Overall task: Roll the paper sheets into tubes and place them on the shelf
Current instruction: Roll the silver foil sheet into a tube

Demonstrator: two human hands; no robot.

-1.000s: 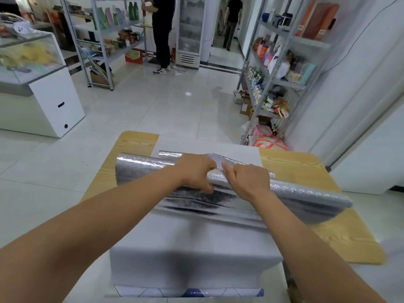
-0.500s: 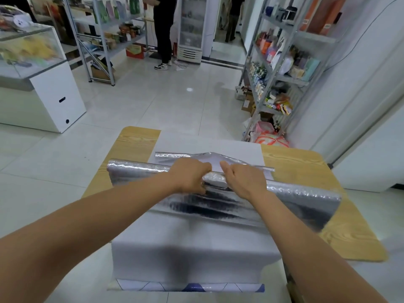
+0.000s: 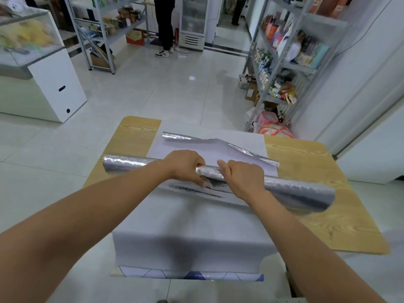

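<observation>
- Gripping the tube (image 3: 297,190) near its middle, the left hand (image 3: 185,166) and right hand (image 3: 242,178) sit side by side, almost touching, knuckles up.
- Both hands have their fingers curled over the top of the tube and down its far side. The left thumb tip shows on the near side; how the right thumb lies cannot be told.
- The tube is silver and lies slanted across the table (image 3: 341,226). Its left end is farther away and reaches out past the left hand to the table's left edge. Its right end is nearer and lies over bare wood.
- The unrolled part of the sheet (image 3: 209,150) lies just beyond the hands, white side up. Its far edge curls up and shows the silver face.
- Beneath the tube and hands lies a stack (image 3: 185,237) of white sheets that hangs over the table's near edge. A blue-patterned strip shows at its bottom.
- A shelf (image 3: 294,66) full of goods stands to the right, beyond the table and well apart from the tube.
</observation>
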